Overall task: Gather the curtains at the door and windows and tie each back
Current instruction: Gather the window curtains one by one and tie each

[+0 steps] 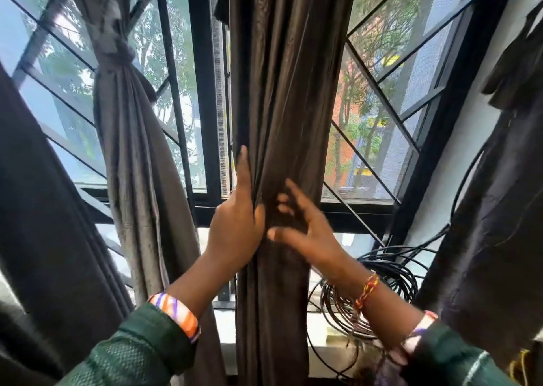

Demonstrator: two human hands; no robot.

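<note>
A dark brown curtain (282, 91) hangs gathered into a narrow column in the middle of the window. My left hand (235, 224) grips its left edge at sill height, thumb pressed into the folds and forefinger pointing up along the cloth. My right hand (305, 227) lies against the curtain's front with fingers spread and blurred. To the left, a grey curtain (129, 138) is knotted on itself high up (117, 50) and hangs loose below the knot.
Black window frames and diagonal grille bars (202, 91) stand behind the curtains. A coil of black cable (382, 291) sits on the sill at the right. Dark curtains hang at the far left (44, 209) and far right (493, 224).
</note>
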